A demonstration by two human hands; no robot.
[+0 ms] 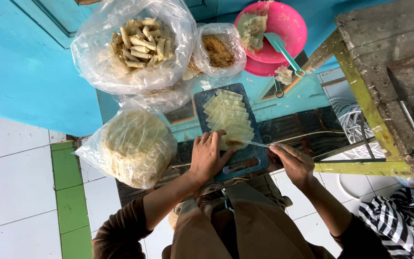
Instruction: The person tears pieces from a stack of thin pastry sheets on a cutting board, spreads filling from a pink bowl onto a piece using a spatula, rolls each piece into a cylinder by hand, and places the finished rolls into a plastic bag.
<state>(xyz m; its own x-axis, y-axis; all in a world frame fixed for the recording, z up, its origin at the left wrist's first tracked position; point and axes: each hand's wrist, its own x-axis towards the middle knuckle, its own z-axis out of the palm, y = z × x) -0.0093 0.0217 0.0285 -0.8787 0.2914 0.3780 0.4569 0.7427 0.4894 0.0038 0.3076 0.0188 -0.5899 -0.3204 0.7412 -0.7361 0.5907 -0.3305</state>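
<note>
1. Fingers (215, 139) of the left hand (208, 156) are being pressed flat, close together, on a wrapper (231, 136) at the frame's middle.
2. A thin spoon (257, 144) is being pinched by the right hand (293, 163).
3. Brown filling (233, 142) could be pushed off onto the blue board (255, 156).
4. The thin wrapper could be torn by hard pressing.

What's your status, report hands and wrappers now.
Left hand flat on the nearest wrapper on the blue board. Right hand holds a thin utensil, tip at the filling. Nothing between hands and board.
</note>
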